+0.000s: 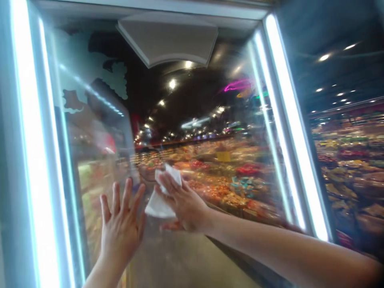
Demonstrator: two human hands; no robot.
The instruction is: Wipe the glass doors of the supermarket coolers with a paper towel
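Glass pane [210,120]: left hand [121,228] splayed flat; right hand [184,204] apparently clutches white cloth [157,206] just beside it.

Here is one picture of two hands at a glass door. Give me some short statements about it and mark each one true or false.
1. The right hand presses a white cloth against the glass door. True.
2. The left hand holds a spray bottle. False: it lies flat on the glass with fingers spread and holds nothing.
3. The cloth is dark blue. False: it is white.
4. Lit strips run along the door frame on both sides. True.
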